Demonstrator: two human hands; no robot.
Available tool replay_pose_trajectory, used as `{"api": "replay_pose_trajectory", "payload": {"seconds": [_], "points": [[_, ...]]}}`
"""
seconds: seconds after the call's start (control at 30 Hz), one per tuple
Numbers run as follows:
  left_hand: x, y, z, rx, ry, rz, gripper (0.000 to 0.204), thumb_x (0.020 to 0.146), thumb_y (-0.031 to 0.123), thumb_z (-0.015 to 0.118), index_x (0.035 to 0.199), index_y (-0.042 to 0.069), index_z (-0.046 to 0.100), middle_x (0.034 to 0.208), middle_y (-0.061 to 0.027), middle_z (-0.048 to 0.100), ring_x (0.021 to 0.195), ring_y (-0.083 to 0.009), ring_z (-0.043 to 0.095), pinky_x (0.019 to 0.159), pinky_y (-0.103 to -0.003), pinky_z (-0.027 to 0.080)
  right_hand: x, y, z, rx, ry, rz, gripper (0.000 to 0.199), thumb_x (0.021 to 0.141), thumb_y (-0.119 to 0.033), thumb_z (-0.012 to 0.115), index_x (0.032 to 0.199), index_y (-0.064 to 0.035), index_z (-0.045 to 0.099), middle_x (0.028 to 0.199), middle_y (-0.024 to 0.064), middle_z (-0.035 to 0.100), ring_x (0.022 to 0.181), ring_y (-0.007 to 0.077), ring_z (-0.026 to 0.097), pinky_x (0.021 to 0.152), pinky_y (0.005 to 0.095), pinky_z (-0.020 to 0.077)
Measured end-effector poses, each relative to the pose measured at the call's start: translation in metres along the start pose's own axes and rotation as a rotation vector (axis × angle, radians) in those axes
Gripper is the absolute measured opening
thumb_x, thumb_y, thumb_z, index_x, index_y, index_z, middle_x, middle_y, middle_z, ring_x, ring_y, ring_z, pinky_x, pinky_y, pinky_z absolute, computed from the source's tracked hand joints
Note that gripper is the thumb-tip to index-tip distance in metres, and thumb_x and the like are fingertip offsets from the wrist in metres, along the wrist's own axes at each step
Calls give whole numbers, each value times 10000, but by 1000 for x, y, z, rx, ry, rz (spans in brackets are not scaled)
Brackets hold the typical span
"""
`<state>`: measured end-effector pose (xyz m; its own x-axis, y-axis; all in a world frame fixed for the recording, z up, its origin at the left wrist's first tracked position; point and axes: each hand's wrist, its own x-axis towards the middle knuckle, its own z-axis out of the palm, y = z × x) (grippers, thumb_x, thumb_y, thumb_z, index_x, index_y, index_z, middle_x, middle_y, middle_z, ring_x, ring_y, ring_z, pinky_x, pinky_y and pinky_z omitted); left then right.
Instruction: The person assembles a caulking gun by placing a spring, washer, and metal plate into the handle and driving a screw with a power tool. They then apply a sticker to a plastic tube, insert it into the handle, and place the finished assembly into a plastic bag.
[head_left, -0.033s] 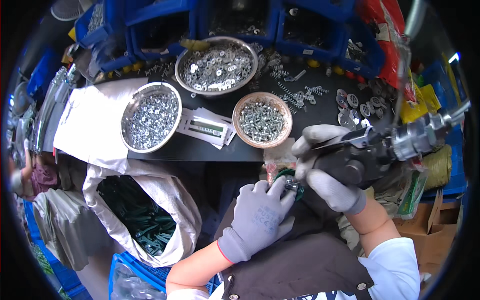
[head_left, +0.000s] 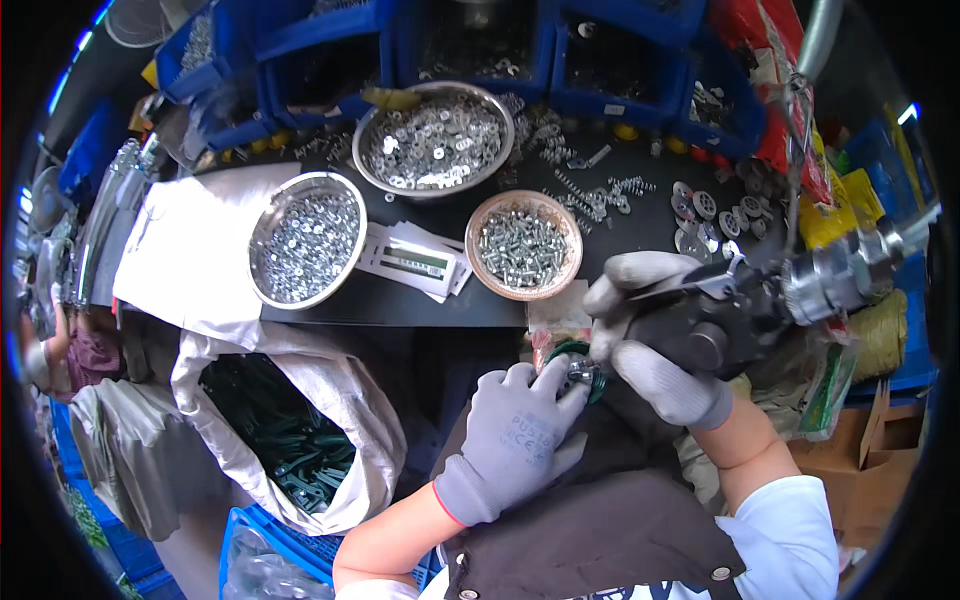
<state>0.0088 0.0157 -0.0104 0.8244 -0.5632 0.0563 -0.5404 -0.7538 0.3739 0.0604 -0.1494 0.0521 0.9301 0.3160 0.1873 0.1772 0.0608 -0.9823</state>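
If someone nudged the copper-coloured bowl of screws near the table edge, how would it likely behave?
The copper-coloured bowl looks heaped with metal screws, so probably heavy for its size, sliding rather than tipping. Its loose contents would likely shift. It sits near the black table's edge, so a shove risks spilling.

my black workbench carries three round metal bowls of small silver hardware. paper slips lie between two of them. loose springs and washers scatter toward the right.

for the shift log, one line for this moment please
left hand: steadies green part | right hand: grips power driver on it | bowls of screws behind
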Motion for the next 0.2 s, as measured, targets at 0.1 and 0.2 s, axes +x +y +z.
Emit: {"api": "replay_pose_trajectory", "payload": {"seconds": [0.1, 0.2], "points": [[8, -11, 1, -209, 95, 56, 275, 759, 317, 702, 965, 137, 673, 1117, -69, 628, 885, -252, 596, 718, -403, 455, -13, -17, -12, 265, 175, -95, 592, 781, -144, 721, 1310, -41, 474, 1046, 117, 588, 752, 156, 599, 711, 275, 515], [25, -27, -8, -667, 156, 45, 196, 785, 199, 701, 953, 98, 695, 1092, -118, 663, 1007, -277, 627, 944, -390, 455, -27, -29, -33, 396, 226, -223, 733, 772, -180, 702, 1419, -75, 372, 1074, 101, 564, 761, 172, 577, 743, 308, 504]]}}
